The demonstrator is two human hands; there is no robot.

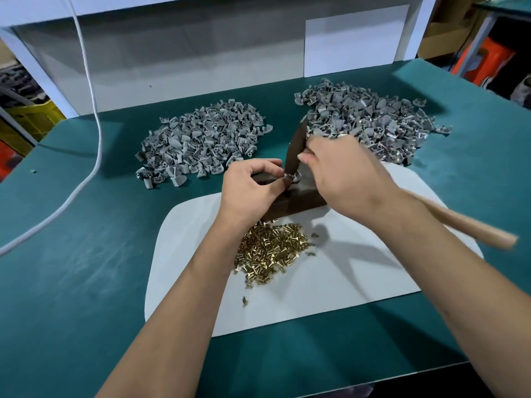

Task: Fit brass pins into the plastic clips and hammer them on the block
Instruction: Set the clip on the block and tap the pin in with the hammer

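A dark metal block [293, 201] stands on a white sheet [330, 282] in the middle of the green table. My left hand [250, 191] pinches a grey plastic clip [293, 177] on top of the block. My right hand [344, 173] grips a hammer; its dark head [296, 150] meets the clip, and its wooden handle [471, 225] trails out blurred to the right. A heap of brass pins [270, 251] lies on the sheet just in front of the block, between my forearms.
Two piles of grey plastic clips lie behind the block, one at left [201, 139] and one at right [373, 119]. A white cable [94, 110] runs down the left side. A white panel [201, 61] closes the back of the table.
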